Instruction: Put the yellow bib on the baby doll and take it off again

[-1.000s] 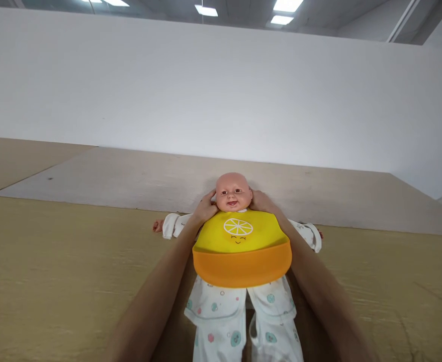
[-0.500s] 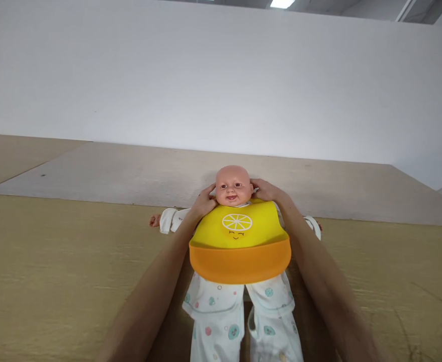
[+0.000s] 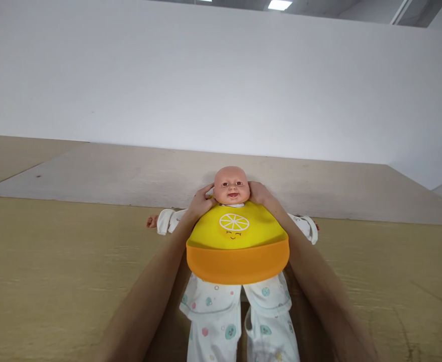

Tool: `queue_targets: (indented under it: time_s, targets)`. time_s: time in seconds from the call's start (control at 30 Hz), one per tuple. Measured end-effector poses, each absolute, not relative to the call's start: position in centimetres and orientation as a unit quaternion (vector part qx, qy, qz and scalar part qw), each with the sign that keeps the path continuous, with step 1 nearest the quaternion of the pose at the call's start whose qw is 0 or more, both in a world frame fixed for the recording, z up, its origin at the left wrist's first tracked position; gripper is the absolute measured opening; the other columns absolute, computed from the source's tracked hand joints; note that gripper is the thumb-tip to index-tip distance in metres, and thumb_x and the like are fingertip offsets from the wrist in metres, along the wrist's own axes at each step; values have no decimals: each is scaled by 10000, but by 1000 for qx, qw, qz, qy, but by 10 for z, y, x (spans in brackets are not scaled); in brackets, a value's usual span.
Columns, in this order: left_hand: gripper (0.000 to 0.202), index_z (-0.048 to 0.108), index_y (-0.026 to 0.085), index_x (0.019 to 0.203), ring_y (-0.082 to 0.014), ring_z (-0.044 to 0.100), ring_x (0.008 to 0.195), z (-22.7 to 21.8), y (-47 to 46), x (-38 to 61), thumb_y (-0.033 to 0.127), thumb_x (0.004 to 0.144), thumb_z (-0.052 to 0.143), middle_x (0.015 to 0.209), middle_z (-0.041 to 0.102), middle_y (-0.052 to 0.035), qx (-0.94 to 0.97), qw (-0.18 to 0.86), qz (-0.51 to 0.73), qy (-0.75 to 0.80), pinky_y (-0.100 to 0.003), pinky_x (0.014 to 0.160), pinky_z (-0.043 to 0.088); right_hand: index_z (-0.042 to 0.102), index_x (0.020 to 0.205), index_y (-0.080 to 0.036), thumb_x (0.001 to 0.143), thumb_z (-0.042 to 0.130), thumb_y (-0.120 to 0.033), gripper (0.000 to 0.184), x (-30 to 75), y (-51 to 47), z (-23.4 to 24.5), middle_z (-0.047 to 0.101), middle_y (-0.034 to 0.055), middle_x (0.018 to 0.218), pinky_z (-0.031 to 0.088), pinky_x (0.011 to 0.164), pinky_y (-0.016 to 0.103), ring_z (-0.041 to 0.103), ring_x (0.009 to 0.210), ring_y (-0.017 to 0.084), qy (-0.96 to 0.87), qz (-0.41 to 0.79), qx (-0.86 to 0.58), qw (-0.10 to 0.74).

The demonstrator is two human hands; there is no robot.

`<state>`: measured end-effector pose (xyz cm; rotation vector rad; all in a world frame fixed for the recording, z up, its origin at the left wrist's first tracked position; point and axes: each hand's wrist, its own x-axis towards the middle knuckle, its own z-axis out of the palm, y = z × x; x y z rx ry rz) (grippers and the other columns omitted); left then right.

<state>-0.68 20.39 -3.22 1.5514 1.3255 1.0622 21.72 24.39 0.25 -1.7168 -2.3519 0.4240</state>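
Observation:
A baby doll (image 3: 231, 178) lies on its back, head away from me, arms spread, in white patterned clothes (image 3: 213, 332). Over its chest is a yellow bib (image 3: 201, 229) with a lemon-slice print and an orange catch pocket (image 3: 238, 266). My left hand (image 3: 202, 200) is closed at the left side of the doll's neck, a bit of yellow bib strap showing by its fingers. On the other side, my right hand (image 3: 259, 192) is closed around the bib's upper edge beside the head. Both hands' fingertips are partly hidden behind the doll's head and neck.
The doll lies on a wood-coloured surface (image 3: 73, 261), its head over a paler board (image 3: 149, 171). A white wall (image 3: 221, 80) rises behind. Dark scratches mark the surface at lower right.
My right hand has shifted slightly down and inward against the doll's neck, and its forearm now covers the bib's right edge. The left hand stays nearly in place. The view has shifted slightly.

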Motion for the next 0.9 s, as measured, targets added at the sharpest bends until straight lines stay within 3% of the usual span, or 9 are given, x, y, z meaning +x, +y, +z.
queue_targets:
  time_s: [0.17,0.4,0.67,0.8,0.9]
  targets:
    - [707,480,152,1378,-137,539,469,-33,204,-8,221,683,585,640,692,0,625,410,413,520,-226,471,392,700,1074,-188,764,665,-300,332,218,248,-2,709,93,1067,465,693,225,668,900,237,-795,149,-579,99]
    - [671,573,122,1298,-210,646,694,-33,208,-7,181,630,572,954,746,-86,632,380,409,538,-272,591,476,700,1041,-140,765,637,-242,301,218,240,3,711,132,1012,445,658,209,651,894,225,-790,136,-590,93]
    - [667,572,144,1303,-154,549,541,-30,205,-7,184,637,543,689,706,-18,640,355,396,555,-233,515,383,683,1082,-148,797,614,-283,323,218,238,1,704,126,1032,451,698,223,642,913,231,-790,134,-588,108]
    - [661,547,157,1323,-109,393,420,-27,202,-6,221,665,548,474,526,60,644,339,395,560,-218,453,280,685,1088,-169,800,622,-370,357,216,240,-2,692,138,1066,460,732,262,646,941,266,-781,111,-607,95]
    - [654,535,153,1332,-105,351,409,-27,201,-6,276,691,562,446,465,75,639,330,394,572,-223,452,262,691,1079,-191,766,645,-436,400,213,242,-1,698,134,1050,465,721,287,658,911,281,-770,118,-623,78]
